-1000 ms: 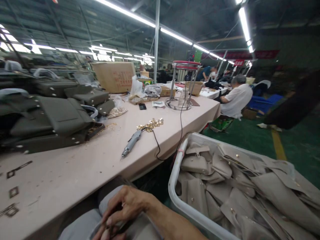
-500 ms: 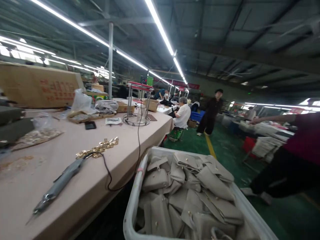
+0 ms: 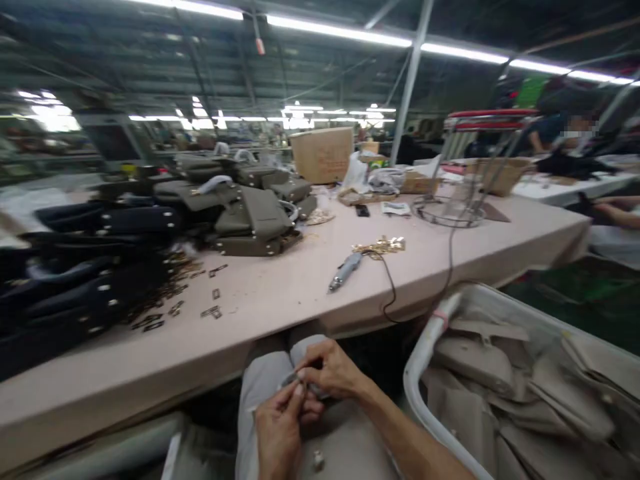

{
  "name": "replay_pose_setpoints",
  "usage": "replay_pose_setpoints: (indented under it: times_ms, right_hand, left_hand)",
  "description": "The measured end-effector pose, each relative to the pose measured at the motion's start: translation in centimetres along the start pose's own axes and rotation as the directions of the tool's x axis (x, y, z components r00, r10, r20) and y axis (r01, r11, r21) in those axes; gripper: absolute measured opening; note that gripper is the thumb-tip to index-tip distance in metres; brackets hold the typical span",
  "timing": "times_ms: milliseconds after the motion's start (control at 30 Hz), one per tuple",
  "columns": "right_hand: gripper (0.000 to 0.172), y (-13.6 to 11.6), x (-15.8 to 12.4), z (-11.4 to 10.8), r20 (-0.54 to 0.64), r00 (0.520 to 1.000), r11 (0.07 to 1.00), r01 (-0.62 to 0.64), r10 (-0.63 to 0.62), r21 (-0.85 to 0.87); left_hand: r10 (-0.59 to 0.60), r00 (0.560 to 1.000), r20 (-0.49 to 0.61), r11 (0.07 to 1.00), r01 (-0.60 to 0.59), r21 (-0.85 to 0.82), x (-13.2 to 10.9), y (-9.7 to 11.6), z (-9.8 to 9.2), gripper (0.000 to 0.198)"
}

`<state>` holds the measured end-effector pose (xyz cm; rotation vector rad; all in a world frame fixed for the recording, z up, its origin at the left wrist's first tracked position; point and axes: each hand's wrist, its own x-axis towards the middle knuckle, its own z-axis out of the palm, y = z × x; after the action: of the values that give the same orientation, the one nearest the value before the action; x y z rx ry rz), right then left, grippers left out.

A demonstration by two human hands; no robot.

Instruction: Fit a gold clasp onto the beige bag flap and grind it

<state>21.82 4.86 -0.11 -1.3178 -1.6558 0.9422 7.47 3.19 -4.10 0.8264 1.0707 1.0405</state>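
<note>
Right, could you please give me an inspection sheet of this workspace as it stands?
Surface: pale table, crowded on its left side.
Job's things: small part, too blurred to identify, held over the lap.
Clutter: olive bags, dark bags, loose metal fittings, gold hardware, cardboard box, wire stand.
Hands: left hand and right hand both pinch the small part.
Cables: black cable runs from the power screwdriver over the table edge.
Surroundings: white bin of beige bag pieces at right; a co-worker at the next table.

The worktop [image 3: 280, 287] is bare between the small metal clips [image 3: 213, 311] and the power tool [image 3: 344, 272]; piled bags [image 3: 90, 267] crowd the left, a bin [image 3: 419, 373] the right.
</note>
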Motion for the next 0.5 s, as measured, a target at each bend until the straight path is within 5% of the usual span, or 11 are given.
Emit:
replay_pose_setpoints:
  times_ms: [67, 167, 233, 333, 400, 500]
  right_hand:
    - [0.013, 0.1, 1.0, 0.3, -0.003, 1.000, 0.998, -0.010, 0.011, 0.067]
    - [0.035, 0.6, 2.0, -3.3, -0.166, 0.983, 0.995, -0.070, 0.081, 0.074]
    - [0.043, 1.1, 3.3, -7.1, -0.450, 0.888, 0.988, -0.139, 0.093, -0.070]
    - [0.049, 2.2, 6.6, -12.3, -0.743, 0.664, 0.843, -0.444, 0.083, -0.303]
    - [0.059, 2.9, 9.2, -14.6, -0.790, 0.592, 0.726, -0.613, 0.161, -0.312]
    - [0.073, 4.1, 12.4, -15.7, -0.799, 0.537, 0.676, -0.697, 0.271, -0.239]
  left_hand:
    - [0.012, 1.000, 0.000, 0.999, -0.012, -0.039, -0.2, 0.8, -1.5, 0.061]
    - [0.038, 0.999, -0.020, 0.996, -0.039, -0.074, -0.3, 1.0, -1.1, 0.055]
    - [0.043, 0.999, -0.010, 0.995, -0.044, -0.086, -0.6, 0.9, -0.6, 0.052]
    - [0.042, 0.999, 0.011, 0.994, -0.041, -0.097, -0.8, 0.8, -0.7, 0.048]
    - [0.041, 0.999, 0.013, 0.994, -0.039, -0.104, -0.7, 0.7, -0.9, 0.048]
    - [0.043, 0.999, 0.020, 0.993, -0.041, -0.111, -0.5, 0.4, -1.1, 0.048]
